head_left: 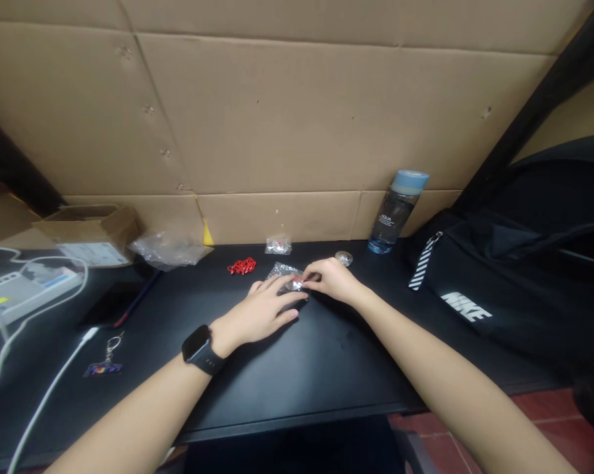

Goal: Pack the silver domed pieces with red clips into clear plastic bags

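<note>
My left hand [262, 313], with a black watch on its wrist, lies palm down on the table, fingers stretched out over a small clear plastic bag [283, 269]. Opposite it, my right hand [332, 279] pinches at the bag's right side. A small shiny, reddish-silver item [296, 284] shows between the hands; I cannot tell whether the right fingertips hold it or the plastic. Left of the bag lies a heap of red cords [242, 266]. Behind it sits another clear packet [278, 245] with silvery contents. A round silvery item [344, 258] rests just beyond my right hand.
A blue-capped water bottle [398, 210] stands at the back right, beside a black bag [467, 289]. To the left are a cardboard box [92, 230], crumpled plastic [171, 250], a dark phone-like slab [116, 299], a keychain [104, 367], a white cable [50, 395] and a power strip [27, 293].
</note>
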Demonstrator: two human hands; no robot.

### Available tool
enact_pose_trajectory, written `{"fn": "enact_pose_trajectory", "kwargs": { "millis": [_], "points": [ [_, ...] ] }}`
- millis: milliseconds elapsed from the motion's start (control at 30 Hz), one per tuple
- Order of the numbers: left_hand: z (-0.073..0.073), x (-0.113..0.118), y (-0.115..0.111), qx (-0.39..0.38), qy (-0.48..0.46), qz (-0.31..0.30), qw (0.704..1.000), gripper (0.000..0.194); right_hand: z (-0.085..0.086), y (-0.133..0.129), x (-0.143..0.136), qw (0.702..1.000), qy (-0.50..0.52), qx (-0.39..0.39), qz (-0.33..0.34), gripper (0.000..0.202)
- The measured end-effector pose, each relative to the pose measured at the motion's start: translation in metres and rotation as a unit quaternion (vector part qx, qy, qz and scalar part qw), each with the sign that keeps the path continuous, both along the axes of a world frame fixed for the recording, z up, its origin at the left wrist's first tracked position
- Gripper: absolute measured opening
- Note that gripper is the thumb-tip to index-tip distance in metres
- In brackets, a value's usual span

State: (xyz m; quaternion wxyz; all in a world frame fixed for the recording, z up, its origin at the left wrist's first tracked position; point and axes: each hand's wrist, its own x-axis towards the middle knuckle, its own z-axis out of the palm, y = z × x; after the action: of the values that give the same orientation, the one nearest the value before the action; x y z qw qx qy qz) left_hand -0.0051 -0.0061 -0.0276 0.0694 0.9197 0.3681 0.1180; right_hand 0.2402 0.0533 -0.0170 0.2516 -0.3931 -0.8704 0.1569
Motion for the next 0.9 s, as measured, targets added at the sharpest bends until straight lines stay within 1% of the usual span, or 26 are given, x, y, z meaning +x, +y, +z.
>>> {"fn": "enact_pose_trajectory", "kwargs": {
  "millis": [67,233,433,500,567,633,767,833,900],
  "points": [
    [0.000,-0.001,0.000,0.000,-0.002,0.000,1.000,0.042,-0.003,0.001,-0.001,1.000,0.007,0.015,-0.007,0.008],
    [0.001,-0.001,0.000,0.006,-0.003,0.004,1.000,0.039,-0.009,0.005,-0.004,0.998,0.032,0.058,-0.018,0.021],
    [0.004,0.001,-0.007,0.071,0.012,0.042,0.997,0.036,-0.015,0.007,-0.009,0.993,0.048,0.091,-0.057,0.022],
    [0.004,0.001,-0.010,0.078,0.018,0.065,0.995,0.037,-0.017,0.008,-0.010,0.993,0.051,0.091,-0.058,0.022],
    [0.002,-0.001,-0.012,0.069,0.025,0.085,0.994,0.040,-0.019,0.008,-0.011,0.994,0.051,0.084,-0.050,0.021],
    [0.000,-0.003,-0.013,0.051,0.032,0.092,0.994,0.043,-0.019,0.008,-0.011,0.995,0.046,0.080,-0.045,0.020],
    [0.000,-0.007,-0.010,0.020,0.045,0.074,0.996,0.045,-0.017,0.005,-0.010,0.994,0.033,0.094,-0.052,0.015],
    [0.001,-0.009,-0.007,0.002,0.043,0.059,0.997,0.044,-0.014,0.003,-0.009,0.994,0.027,0.100,-0.045,0.013],
    [0.003,-0.012,-0.005,-0.015,0.039,0.042,0.998,0.044,-0.009,0.002,-0.007,0.994,0.025,0.102,-0.025,0.020]
  ]
}}
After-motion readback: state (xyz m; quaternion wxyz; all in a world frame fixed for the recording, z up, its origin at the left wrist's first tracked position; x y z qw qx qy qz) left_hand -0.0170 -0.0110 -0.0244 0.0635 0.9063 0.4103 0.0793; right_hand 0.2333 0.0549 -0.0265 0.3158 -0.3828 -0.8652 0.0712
